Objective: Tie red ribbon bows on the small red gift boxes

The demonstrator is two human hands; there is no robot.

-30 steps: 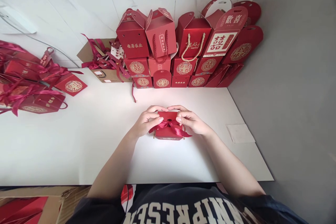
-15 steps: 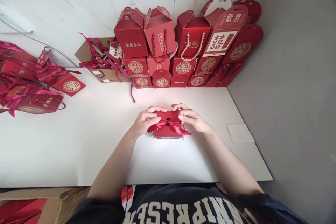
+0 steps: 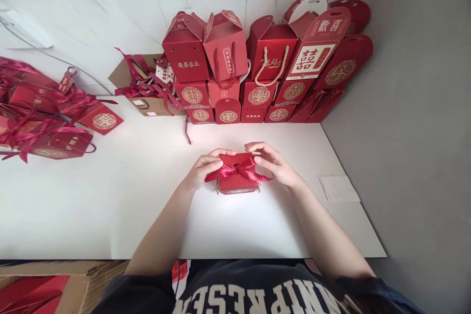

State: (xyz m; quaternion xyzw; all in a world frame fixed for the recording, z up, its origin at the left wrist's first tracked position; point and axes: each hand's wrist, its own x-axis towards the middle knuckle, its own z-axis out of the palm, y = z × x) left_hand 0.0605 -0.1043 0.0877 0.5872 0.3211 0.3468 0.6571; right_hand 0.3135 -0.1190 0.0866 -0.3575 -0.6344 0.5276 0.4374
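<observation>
A small red gift box stands on the table in front of me, with a twisted cord showing at both lower sides. Across its upper part a dark red satin ribbon is tied in a bow, its tails spreading left and right. My left hand grips the left side of the bow, thumb in front and fingers behind the box top. On the other side my right hand has its thumb and fingers apart, close by the bow's right loop. Whether the right thumb touches the ribbon is hard to see.
Stacked red gift boxes line the wall. Left of them is an open cardboard box of ribbons and tags. Finished-looking bowed boxes crowd the far left. White paper lies at right; a carton stands below the table edge.
My right hand has loosened from the bow's right side and moved slightly right, its fingers opening. The bow's loops look wider now. My left hand stays at its side.
</observation>
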